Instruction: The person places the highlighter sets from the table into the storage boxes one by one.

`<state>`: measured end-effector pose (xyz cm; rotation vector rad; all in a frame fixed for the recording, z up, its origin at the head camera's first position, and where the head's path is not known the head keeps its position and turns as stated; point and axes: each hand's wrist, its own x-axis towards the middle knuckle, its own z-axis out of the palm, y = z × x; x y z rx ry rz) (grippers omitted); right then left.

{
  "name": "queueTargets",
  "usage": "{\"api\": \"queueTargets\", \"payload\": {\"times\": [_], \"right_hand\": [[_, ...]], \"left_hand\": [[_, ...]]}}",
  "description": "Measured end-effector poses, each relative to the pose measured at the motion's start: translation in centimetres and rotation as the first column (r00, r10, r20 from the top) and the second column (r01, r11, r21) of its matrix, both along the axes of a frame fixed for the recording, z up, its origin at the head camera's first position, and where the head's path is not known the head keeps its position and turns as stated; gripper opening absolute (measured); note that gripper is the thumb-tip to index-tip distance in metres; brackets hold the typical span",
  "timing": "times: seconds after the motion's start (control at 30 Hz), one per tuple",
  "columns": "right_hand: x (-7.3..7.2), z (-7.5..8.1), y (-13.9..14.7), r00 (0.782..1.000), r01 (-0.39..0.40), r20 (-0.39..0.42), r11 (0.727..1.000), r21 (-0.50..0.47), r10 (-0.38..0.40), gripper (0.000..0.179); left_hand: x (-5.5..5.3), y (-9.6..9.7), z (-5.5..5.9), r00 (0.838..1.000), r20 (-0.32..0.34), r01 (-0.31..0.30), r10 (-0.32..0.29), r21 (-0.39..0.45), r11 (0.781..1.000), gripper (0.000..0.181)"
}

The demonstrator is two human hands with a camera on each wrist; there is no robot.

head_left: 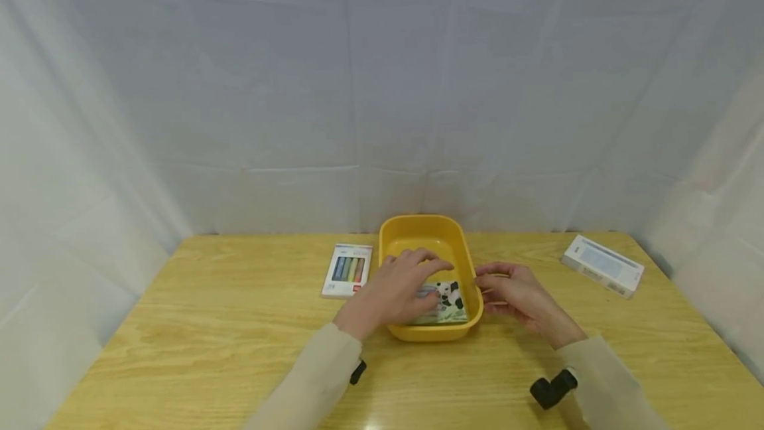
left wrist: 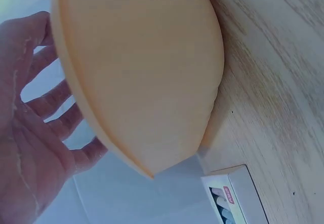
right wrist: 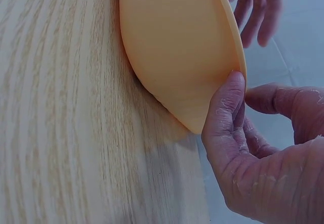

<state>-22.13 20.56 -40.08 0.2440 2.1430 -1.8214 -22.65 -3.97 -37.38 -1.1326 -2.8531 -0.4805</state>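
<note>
A yellow plastic bin (head_left: 422, 224) stands at the middle of the table's far side. In it, near the front, lies a flat pack with a panda print (head_left: 451, 307), partly hidden by the left hand (head_left: 396, 289). That hand reaches over the bin's left side, its fingers spread and loosely bent; in the left wrist view nothing shows in its grasp. At the bin's right side, the right hand (head_left: 519, 294) pinches the rim, with digits on both sides of it in the right wrist view.
Left of the bin lies a white box of coloured chalks or pastels (head_left: 348, 271) with a window. A white box (head_left: 603, 265) lies slanted at the far right of the wooden table (head_left: 239, 344). A pale sheet (head_left: 382, 85) hangs right behind the table's far edge.
</note>
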Motion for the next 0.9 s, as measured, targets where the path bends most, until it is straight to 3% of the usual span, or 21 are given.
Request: {"api": "queueTargets", "payload": {"times": [0.1,0.6,0.9], "right_hand": [[0.1,-0.2,0.1,1.000,0.003,-0.005,1.000,0.001,-0.003,0.044],[0.0,-0.2,0.1,1.000,0.002,-0.010,1.000,-0.014,-0.002,0.043],[0.0,-0.1,0.0,1.000,0.002,-0.014,1.000,-0.016,-0.002,0.045]], "left_hand": [[0.3,-0.2,-0.1,1.000,-0.030,0.007,-0.006,0.021,1.000,0.047],[0.7,-1.2,0.0,0.999,-0.046,0.005,-0.002,0.084,0.996,0.046],[0.7,-1.9,0.0,0.998,-0.056,-0.034,0.041,0.115,0.993,0.047]]}}
